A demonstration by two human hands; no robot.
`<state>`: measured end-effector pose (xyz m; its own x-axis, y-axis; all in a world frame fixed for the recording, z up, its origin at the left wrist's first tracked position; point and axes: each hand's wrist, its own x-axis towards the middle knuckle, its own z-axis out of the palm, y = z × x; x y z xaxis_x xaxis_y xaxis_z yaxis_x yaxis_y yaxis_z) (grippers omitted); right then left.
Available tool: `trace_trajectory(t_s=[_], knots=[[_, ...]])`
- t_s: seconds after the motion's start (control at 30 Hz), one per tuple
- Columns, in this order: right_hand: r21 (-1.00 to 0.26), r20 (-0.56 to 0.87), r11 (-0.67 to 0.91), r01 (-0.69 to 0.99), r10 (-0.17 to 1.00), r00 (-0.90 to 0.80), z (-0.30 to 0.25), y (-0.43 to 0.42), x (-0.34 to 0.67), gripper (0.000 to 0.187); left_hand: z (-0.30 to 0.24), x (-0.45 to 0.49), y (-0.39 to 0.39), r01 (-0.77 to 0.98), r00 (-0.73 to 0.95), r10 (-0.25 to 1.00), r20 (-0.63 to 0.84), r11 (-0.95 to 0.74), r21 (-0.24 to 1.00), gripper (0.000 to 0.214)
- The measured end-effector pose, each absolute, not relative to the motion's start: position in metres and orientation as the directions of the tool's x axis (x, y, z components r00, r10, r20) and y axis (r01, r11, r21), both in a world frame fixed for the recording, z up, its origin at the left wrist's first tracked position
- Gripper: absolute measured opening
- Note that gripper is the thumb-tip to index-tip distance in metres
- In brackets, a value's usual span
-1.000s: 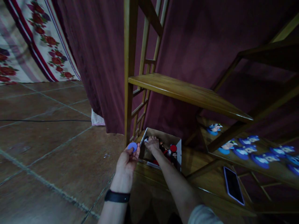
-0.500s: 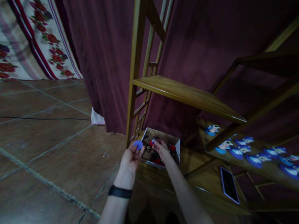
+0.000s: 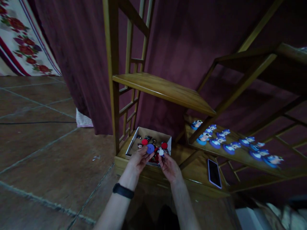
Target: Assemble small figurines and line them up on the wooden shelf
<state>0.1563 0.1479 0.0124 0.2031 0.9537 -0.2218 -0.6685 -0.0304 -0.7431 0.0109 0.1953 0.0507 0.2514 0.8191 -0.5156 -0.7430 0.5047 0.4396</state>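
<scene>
My left hand [image 3: 138, 159], with a black band on the wrist, pinches a round blue disc [image 3: 150, 148] in its fingertips. My right hand [image 3: 169, 165] is closed on a small white-and-dark figure [image 3: 161, 152]. The two hands are held close together just in front of an open cardboard box [image 3: 136, 138]. The box stands on the lowest board of a wooden shelf unit [image 3: 163, 89] and holds several small red and dark pieces.
A phone [image 3: 214, 172] lies flat on the lowest board, right of the box. Several blue-based figures [image 3: 223, 142] stand in a row on a slanting shelf to the right. A dark red curtain [image 3: 79, 57] hangs behind. Tiled floor [image 3: 48, 153] spreads to the left, with a black cable across it.
My right hand has come out of the box holding a small figure and met my left hand with the blue disc. The view has swung to the right.
</scene>
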Motion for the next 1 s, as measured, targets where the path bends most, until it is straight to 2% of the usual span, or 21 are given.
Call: trace_trajectory(t_s=[0.23,0.43,0.7,1.0], knots=[[-0.877,-0.030,0.173,-0.448,0.911,0.412,0.021,0.151,0.156,0.030,0.045,0.030,0.185,-0.628,0.294,0.841,-0.454,0.528,0.572,0.005],[-0.962,0.056,0.171,-0.215,0.889,0.455,0.026,0.151,0.159,0.038,0.046,0.040,0.180,-0.586,0.247,0.852,-0.461,0.511,0.629,0.006],[-0.986,0.147,0.165,-0.010,0.900,0.410,0.028,0.153,0.156,0.034,0.048,0.044,0.178,-0.602,0.245,0.855,-0.458,0.504,0.619,0.015],[-0.978,0.210,0.189,0.094,0.917,0.339,0.023,0.155,0.156,0.035,0.045,0.037,0.180,-0.556,0.213,0.866,-0.453,0.489,0.672,0.026]])
